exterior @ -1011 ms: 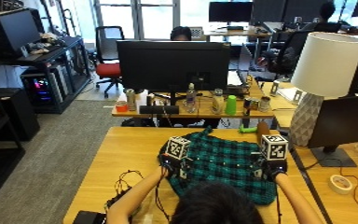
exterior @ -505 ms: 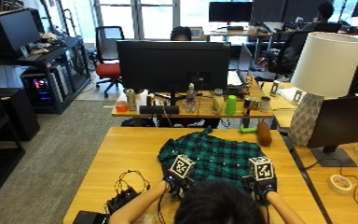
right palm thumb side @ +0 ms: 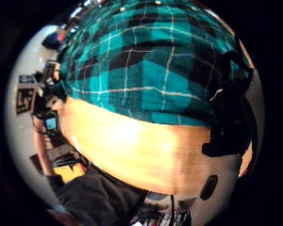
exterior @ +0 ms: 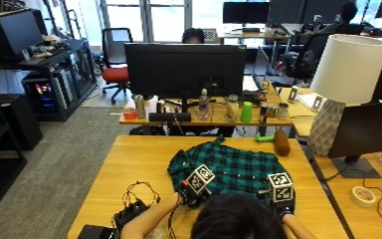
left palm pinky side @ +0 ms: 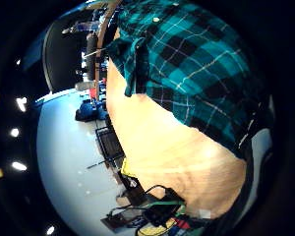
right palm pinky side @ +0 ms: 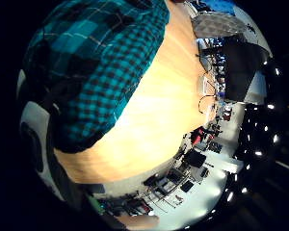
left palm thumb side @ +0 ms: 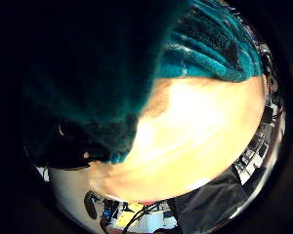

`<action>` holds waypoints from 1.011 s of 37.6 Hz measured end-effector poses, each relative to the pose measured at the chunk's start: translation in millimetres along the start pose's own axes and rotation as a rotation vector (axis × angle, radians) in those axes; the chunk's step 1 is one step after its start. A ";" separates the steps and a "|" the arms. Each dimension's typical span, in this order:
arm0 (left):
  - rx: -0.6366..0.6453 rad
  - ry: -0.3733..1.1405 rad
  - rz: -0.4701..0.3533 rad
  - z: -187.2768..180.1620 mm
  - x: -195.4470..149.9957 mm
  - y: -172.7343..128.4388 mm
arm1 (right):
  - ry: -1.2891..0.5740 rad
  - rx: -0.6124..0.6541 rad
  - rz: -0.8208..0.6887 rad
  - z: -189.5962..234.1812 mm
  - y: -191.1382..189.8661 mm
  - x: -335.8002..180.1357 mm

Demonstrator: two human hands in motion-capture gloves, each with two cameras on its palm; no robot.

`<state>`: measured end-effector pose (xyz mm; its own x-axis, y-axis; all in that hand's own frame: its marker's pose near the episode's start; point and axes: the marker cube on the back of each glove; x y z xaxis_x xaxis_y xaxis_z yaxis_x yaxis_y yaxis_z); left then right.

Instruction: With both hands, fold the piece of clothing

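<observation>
Shirt (exterior: pixel 234 167) of teal-and-black plaid lies bunched on the wooden table (exterior: pixel 131 164).

Both forearms enter from the lower edge of the outside view, either side of the head, angled up-frame. Left hand (exterior: pixel 192 191) sits lower centre, just left of the head; right hand (exterior: pixel 280 196) lower centre-right, partly hidden by the head. Right thumb-side palm view: dark gloved fingers (right palm thumb side: pixel 228 122) curled at the frame's right edge, pinching cloth. Left thumb-side palm view: a dark fingertip (left palm thumb side: pixel 71 148) curled under cloth at lower left.
</observation>
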<state>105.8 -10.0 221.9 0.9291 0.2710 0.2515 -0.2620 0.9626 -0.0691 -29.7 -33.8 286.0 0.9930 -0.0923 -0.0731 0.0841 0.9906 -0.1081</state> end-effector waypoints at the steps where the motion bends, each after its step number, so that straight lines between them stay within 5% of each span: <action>1: -0.003 -0.004 -0.007 -0.1 -1.2 0.0 | 0.001 -0.002 -0.003 0.0 -0.8 0.1; 10: -0.138 0.087 -0.001 1.7 -13.1 9.5 | -0.084 -0.131 -0.021 1.1 -14.8 5.3; 19: -0.260 0.224 0.126 -20.9 -9.7 35.4 | -0.221 -0.405 -0.093 -24.4 8.9 11.8; 25: -0.303 0.329 0.288 -62.3 -6.3 55.7 | -0.236 -0.502 -0.119 -53.5 14.4 24.8; 32: -0.256 0.299 0.152 -96.6 -65.6 1.2 | -0.164 -0.413 -0.053 -143.1 9.9 46.7; 38: -0.346 0.261 -0.031 -122.8 -100.3 -21.5 | -0.139 -0.294 0.066 -183.4 -46.8 64.9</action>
<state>50.3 -57.6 79.6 0.9815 0.1911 0.0095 -0.1718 0.9021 -0.3960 15.8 -104.8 104.6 0.9990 0.0060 0.0446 0.0119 0.9205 -0.3907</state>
